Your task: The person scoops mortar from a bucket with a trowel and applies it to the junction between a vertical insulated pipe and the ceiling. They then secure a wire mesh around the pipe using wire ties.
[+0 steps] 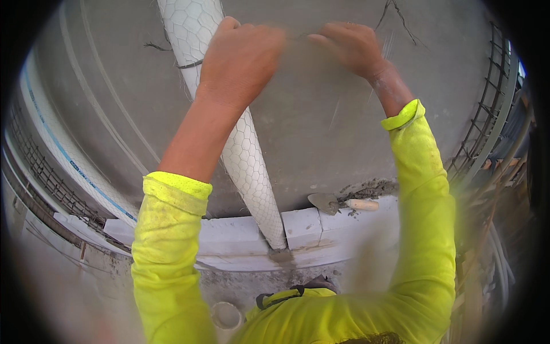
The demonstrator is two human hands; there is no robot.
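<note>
Both arms reach up in front of a grey wall [321,132]. My left hand [243,57] is closed, back of the hand toward me, in front of a white pipe [247,160] wrapped in hexagonal wire mesh. Its fingertips are hidden. To the right, my right hand [350,49] is also closed, its thumb pointing toward the left hand. A blur fills the gap between them, so what they grip, if anything, cannot be made out. A dark tie wire [192,64] circles the pipe beside the left wrist. The pipe's foot stands in a gap between white blocks [232,236].
A pointing trowel [325,202] with a wooden handle lies on the blocks beside wet mortar [372,189]. Another white pipe with a blue stripe [71,163] runs at left. Rebar [484,109] lines the right edge. A round container [226,315] stands below; wire ends [401,20] stick out above.
</note>
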